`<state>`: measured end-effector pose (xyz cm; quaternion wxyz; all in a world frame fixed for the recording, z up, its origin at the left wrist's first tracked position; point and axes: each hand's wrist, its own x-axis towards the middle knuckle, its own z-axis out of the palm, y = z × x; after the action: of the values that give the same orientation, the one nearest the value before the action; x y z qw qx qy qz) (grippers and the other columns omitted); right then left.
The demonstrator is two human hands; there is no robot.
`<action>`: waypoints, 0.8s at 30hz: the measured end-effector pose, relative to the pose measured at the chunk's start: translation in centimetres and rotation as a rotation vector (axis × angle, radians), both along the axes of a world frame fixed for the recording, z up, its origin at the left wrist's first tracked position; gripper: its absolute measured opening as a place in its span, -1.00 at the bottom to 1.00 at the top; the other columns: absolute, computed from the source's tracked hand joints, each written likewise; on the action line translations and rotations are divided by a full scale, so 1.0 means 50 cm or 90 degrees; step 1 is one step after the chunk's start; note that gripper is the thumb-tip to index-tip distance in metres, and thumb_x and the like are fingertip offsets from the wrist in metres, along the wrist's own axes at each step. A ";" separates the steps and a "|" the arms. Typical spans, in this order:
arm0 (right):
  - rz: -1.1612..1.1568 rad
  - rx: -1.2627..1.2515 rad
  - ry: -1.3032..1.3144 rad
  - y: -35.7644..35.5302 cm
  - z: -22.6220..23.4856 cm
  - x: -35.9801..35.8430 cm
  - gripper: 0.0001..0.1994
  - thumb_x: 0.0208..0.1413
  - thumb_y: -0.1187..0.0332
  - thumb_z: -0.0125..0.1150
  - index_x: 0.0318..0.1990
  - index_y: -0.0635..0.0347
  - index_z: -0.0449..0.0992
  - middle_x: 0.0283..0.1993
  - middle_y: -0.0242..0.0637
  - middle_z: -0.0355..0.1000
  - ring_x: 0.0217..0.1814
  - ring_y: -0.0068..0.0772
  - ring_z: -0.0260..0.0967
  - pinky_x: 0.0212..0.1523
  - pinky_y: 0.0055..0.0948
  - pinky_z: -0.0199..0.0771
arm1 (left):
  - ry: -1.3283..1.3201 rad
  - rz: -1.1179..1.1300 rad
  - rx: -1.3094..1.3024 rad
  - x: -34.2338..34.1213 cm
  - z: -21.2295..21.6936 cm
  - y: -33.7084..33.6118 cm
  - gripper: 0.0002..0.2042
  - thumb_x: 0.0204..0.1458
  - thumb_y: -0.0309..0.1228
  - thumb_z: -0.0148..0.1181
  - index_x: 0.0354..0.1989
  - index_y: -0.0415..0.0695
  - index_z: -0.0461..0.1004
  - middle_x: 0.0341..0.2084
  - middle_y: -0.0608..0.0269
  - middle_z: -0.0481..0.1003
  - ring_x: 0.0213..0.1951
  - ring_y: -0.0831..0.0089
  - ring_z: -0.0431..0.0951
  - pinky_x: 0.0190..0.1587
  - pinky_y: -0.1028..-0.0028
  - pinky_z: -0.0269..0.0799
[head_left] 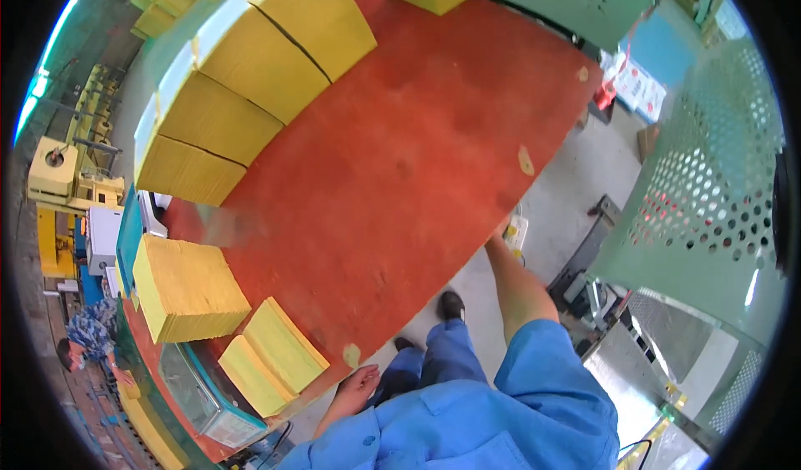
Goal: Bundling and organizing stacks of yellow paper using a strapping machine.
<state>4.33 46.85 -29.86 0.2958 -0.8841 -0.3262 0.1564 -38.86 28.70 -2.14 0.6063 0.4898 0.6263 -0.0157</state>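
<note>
Left hand [357,389] rests open on the red tabletop [400,178] edge, just beside two small yellow paper stacks [271,355]; right hand [501,232] grips the far edge

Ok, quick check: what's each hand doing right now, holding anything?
Left hand: open, empty, resting at the red table's near edge.
Right hand: at the table's edge, mostly hidden; cannot tell if it grips anything.

The broad red wooden tabletop [400,161] looked matt and worn, with pale chipped patches. The yellow paper stacks [188,286] showed a dull, fibrous finish. The pale green perforated metal guard [709,194] appeared smooth and painted. The blue cloth jacket [492,420] looked soft and matt.
</note>
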 end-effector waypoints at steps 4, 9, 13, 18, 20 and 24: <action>0.008 0.041 -0.111 -0.057 -0.123 0.113 -0.57 0.01 0.00 0.13 0.01 -0.04 0.51 -0.03 -0.21 0.49 0.01 0.00 0.39 -0.09 0.03 0.34 | -0.009 -0.050 -0.062 0.026 -0.030 0.038 -0.62 0.20 -0.30 0.10 0.15 -0.19 0.36 -0.04 0.06 0.53 0.02 0.36 0.51 0.08 0.42 0.38; -0.010 -0.037 0.087 -0.001 0.143 0.056 -0.77 0.02 0.14 0.15 -0.24 -0.04 0.61 -0.22 -0.16 0.53 -0.09 -0.05 0.45 -0.15 -0.05 0.37 | -0.027 -0.150 -0.021 0.108 0.004 0.085 -0.62 0.18 -0.33 0.09 0.14 -0.23 0.36 0.01 0.05 0.49 0.03 0.35 0.50 0.08 0.40 0.39; -0.018 0.059 0.056 -0.058 0.130 0.069 -0.80 0.05 0.15 0.13 -0.29 -0.05 0.62 -0.18 -0.18 0.52 -0.06 -0.10 0.44 -0.12 -0.04 0.39 | -0.121 -0.303 0.054 0.216 -0.007 0.119 -0.66 0.17 -0.41 0.12 0.10 -0.27 0.39 -0.07 0.12 0.52 -0.01 0.43 0.50 0.06 0.44 0.39; -0.037 0.074 -0.044 -0.096 0.144 0.047 -0.84 0.04 0.22 0.20 -0.29 0.03 0.61 -0.21 -0.18 0.49 -0.07 -0.05 0.43 -0.14 -0.07 0.44 | -0.161 -0.341 0.122 0.351 -0.043 0.179 -0.67 0.18 -0.43 0.10 0.09 -0.29 0.39 -0.05 0.12 0.51 -0.03 0.42 0.50 0.04 0.45 0.40; -0.049 0.100 -0.018 -0.105 0.161 0.048 -0.84 0.05 0.25 0.20 -0.26 0.06 0.59 -0.23 -0.17 0.50 -0.13 -0.04 0.45 -0.15 -0.10 0.46 | -0.184 -0.325 0.147 0.400 -0.058 0.199 -0.68 0.19 -0.43 0.08 0.09 -0.29 0.39 -0.06 0.14 0.50 -0.04 0.43 0.51 0.03 0.46 0.40; -0.101 0.252 0.042 -0.118 0.143 0.043 -0.82 0.08 0.29 0.21 -0.18 0.09 0.57 -0.31 -0.09 0.51 -0.28 0.00 0.48 -0.26 -0.14 0.45 | -0.202 -0.145 0.002 0.500 -0.060 0.213 -0.66 0.22 -0.37 0.04 0.11 -0.28 0.38 -0.06 0.21 0.49 -0.05 0.47 0.50 0.01 0.46 0.41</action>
<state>6.51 40.97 -22.71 0.4858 -0.8260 -0.2698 0.0943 -13.88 39.34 -5.15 0.6908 0.5547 0.4638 -0.0059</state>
